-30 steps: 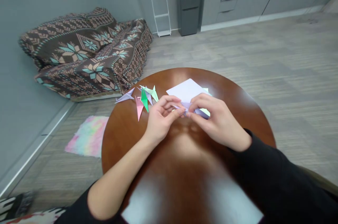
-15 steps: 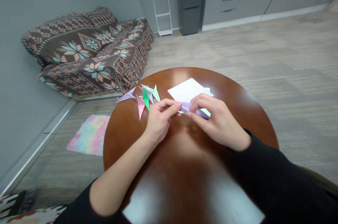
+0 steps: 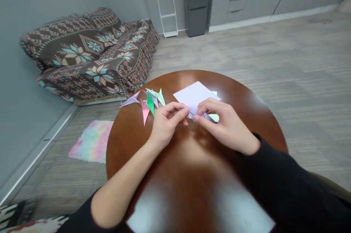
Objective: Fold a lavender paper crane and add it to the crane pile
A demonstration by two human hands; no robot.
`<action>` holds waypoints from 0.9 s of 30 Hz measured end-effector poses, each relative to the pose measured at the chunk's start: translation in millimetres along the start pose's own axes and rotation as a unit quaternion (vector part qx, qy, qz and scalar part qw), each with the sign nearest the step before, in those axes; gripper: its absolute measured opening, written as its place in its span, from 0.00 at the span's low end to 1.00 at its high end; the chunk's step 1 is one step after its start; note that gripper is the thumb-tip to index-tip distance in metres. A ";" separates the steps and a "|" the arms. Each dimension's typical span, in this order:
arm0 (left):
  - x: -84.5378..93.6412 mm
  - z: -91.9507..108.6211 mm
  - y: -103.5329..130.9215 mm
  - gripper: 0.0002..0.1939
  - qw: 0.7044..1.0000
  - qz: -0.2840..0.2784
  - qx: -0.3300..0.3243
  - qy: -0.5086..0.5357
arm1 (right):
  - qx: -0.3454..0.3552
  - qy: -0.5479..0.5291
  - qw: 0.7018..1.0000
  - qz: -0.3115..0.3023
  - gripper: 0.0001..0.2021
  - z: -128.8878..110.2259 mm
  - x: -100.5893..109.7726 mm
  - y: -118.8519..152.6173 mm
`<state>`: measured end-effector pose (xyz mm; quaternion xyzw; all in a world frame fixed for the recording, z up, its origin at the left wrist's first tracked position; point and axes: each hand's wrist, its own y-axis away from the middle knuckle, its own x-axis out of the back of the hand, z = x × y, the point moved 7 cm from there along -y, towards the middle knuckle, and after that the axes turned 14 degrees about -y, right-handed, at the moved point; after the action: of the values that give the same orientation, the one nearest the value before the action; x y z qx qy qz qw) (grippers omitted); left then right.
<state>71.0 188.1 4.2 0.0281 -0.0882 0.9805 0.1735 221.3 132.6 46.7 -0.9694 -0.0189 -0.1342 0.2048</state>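
Between my two hands is a small folded piece of purple paper (image 3: 193, 113), held above the table. My left hand (image 3: 170, 119) pinches its left end between thumb and forefinger. On the other side my right hand (image 3: 219, 120) grips the right part, fingers closed and covering much of it. Just behind lies a stack of square paper sheets (image 3: 193, 94), a pale lilac one on top and light green edges sticking out. To the left sit several folded paper cranes: a pink one (image 3: 145, 111), a green one (image 3: 150, 102), a purple one (image 3: 132, 99) and a light green one (image 3: 159, 97).
The round brown table (image 3: 186, 160) has a glossy top with reflections. Beyond it stands a sofa (image 3: 93, 52) under a patterned cover. A fluffy pastel rug (image 3: 91, 141) lies on the floor at left, and grey cabinets (image 3: 252, 2) line the back.
The purple paper between my fingers has tilted and now shows a narrower face. Both hands stay in nearly the same place; the view has shifted slightly.
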 end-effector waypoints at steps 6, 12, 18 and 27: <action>-2.8 1.1 2.5 0.09 1.000 0.003 0.015 0.018 | 0.018 -0.019 1.000 -0.003 0.08 1.3 -1.9 0.0; -5.3 -3.4 4.2 0.10 0.998 0.019 0.041 0.032 | 0.046 0.003 0.999 -0.009 0.09 -2.0 -6.1 0.4; -5.0 -6.7 5.6 0.11 0.995 0.052 0.060 0.056 | 0.055 0.028 0.998 -0.011 0.09 -5.0 -11.4 2.0; -8.4 -11.0 7.5 0.12 0.983 0.054 0.114 0.136 | 0.070 0.045 0.997 0.002 0.08 -2.9 -15.9 3.2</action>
<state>76.1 180.4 -8.6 -0.0910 0.0476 0.9867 0.1261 205.5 128.8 43.7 -0.9457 -0.0174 -0.1759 0.2729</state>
